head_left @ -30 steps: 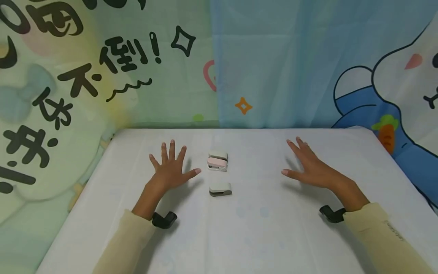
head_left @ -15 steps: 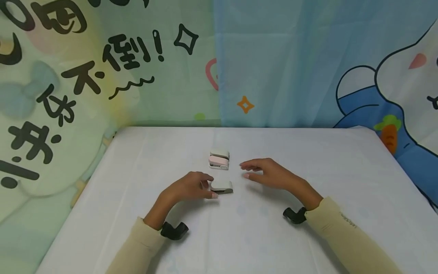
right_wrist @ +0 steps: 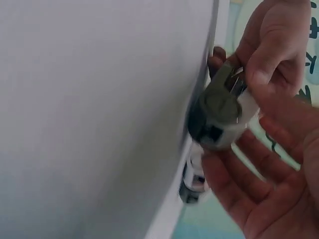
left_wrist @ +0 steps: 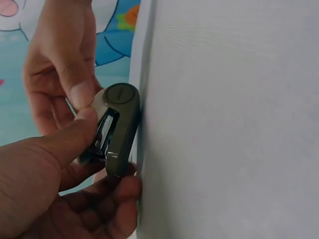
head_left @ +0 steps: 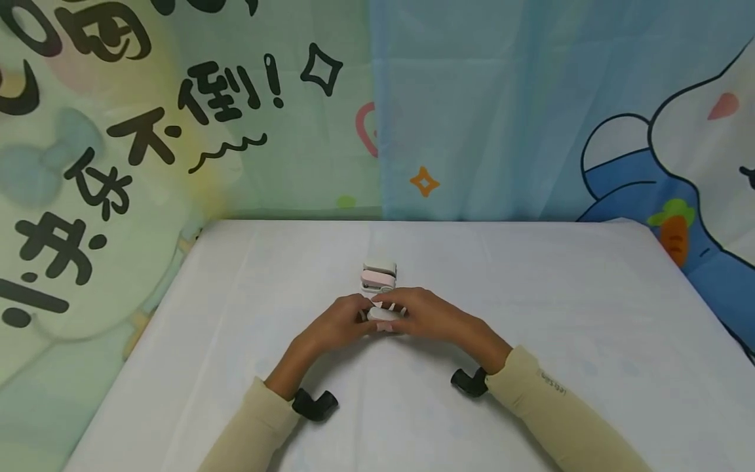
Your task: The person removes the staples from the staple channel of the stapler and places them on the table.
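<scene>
A small stapler, white on one side and grey-green on the other, is between my two hands near the table's middle. Its rounded end and a shiny metal strip in its slot show on the stapler (left_wrist: 124,122) in the left wrist view. My left hand (head_left: 336,322) pinches one end between thumb and fingers. At the rounded end, my right hand (head_left: 433,316) holds it with the thumb on the near side and fingers on the far side. In the head view the fingers partly cover the stapler (head_left: 385,314). Whether it touches the table cannot be told.
Just behind my hands lies a similar pink and white object (head_left: 377,280), perhaps two pieces side by side. A white cloth covers the table (head_left: 531,282). Printed curtains (head_left: 472,118) hang beyond its far edge.
Both hands were spread wide apart over the table. They have come inward to the front stapler, the left arriving first, and now both hold it. The pink and white object has not moved.
</scene>
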{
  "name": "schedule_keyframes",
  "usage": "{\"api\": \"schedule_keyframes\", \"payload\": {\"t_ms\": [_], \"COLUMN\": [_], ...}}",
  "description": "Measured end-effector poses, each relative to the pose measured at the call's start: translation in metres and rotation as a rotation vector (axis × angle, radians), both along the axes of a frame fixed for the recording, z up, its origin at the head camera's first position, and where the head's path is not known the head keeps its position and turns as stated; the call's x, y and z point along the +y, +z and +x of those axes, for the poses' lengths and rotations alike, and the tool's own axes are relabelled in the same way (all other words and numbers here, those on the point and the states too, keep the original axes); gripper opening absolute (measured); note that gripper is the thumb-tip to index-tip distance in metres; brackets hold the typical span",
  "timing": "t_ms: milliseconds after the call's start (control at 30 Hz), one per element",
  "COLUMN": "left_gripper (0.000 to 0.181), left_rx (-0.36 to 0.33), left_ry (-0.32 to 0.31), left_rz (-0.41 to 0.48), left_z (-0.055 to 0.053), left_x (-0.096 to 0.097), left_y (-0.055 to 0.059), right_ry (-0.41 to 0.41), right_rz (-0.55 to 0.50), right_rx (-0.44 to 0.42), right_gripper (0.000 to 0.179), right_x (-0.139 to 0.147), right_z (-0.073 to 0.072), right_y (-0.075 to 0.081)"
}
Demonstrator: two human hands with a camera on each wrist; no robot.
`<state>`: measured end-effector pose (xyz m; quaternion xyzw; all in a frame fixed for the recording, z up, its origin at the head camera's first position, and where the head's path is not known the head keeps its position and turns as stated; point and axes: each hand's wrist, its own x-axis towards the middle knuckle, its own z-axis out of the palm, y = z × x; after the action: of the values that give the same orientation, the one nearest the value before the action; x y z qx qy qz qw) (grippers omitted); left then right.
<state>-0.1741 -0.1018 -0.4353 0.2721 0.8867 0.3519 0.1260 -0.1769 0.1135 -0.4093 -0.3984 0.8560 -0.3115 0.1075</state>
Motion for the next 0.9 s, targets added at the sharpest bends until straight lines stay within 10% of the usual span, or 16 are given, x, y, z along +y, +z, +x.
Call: {"api": "schedule_keyframes", "payload": {"t_ms": [300,600,900], "left_gripper": [0.013,0.023,0.019], "left_rx": [-0.118,-0.163,-0.143], "left_ry": [-0.052,-0.040,-0.032], "left_rz": [0.118,0.079,0.047], "left_z": [0.002,0.003,0.005], "left_x": [0.004,0.015,0.015], "left_y": [0.001,0.002,-0.001], "right_ry": [0.008,0.136,0.055], "right_rz": [0.028,0.083,-0.009], "right_rx": [-0.024,0.168,-0.104], "right_gripper": [0.049,0.033,0.034], "right_x": [0.006,0.011,0.018], "right_z": [0.008,0.016,0.019], "right_y": [0.003,0.005,0.010]}}
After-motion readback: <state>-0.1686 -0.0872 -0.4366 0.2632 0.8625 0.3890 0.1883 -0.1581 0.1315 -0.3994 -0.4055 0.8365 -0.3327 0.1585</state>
